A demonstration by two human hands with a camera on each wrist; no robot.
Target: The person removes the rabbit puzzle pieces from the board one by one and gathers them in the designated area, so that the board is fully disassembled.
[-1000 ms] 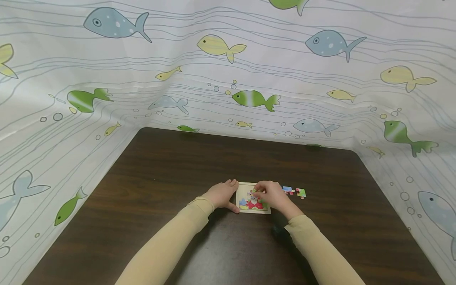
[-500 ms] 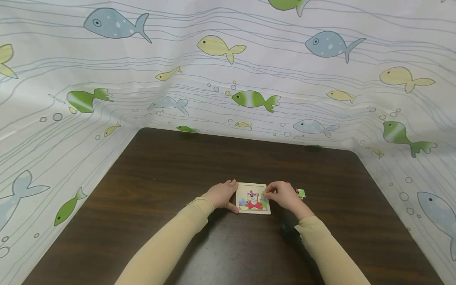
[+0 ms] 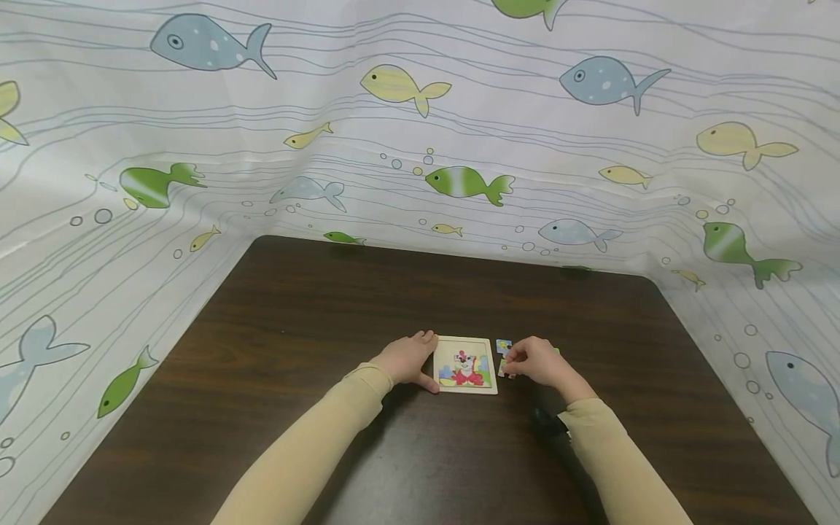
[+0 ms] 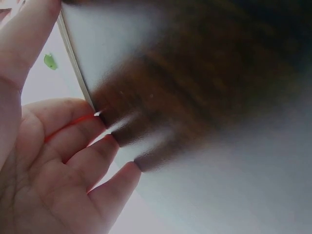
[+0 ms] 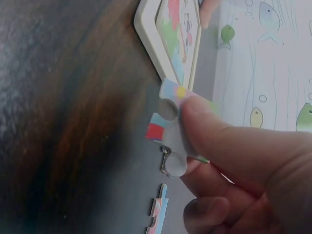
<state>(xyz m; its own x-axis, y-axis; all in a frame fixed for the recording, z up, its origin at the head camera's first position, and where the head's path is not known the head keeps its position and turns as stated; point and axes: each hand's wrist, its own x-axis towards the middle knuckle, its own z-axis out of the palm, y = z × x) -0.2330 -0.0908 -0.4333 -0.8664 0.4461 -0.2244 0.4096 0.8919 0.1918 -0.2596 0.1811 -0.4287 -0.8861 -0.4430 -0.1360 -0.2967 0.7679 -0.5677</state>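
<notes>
My right hand [image 3: 539, 362] is just right of a pale square puzzle frame [image 3: 464, 338], pinching a jigsaw piece [image 5: 176, 139] between thumb and fingers. In the right wrist view that piece shows light blue, yellow and red under glare. A partly filled picture of a white-faced animal in red [image 3: 467, 370] fills the lower part of the frame. My left hand [image 3: 407, 359] rests along the frame's left side, thumb near the lower corner and fingers near the upper one. The left wrist view shows those fingers [image 4: 114, 187] nearly straight.
A blue piece with yellow [image 3: 503, 345] appears beside the frame, near my right fingertips. Another loose piece [image 5: 158, 210] lies lower in the right wrist view. A green bit of a piece [image 3: 557, 351] peeks out behind my right hand. Fish-printed sheeting [image 3: 394, 189] surrounds the dark table [image 3: 367, 292].
My right hand has moved right, from over the picture, past the frame's right edge, to the table beside it. The picture is more visible now. My left hand stays at the frame.
</notes>
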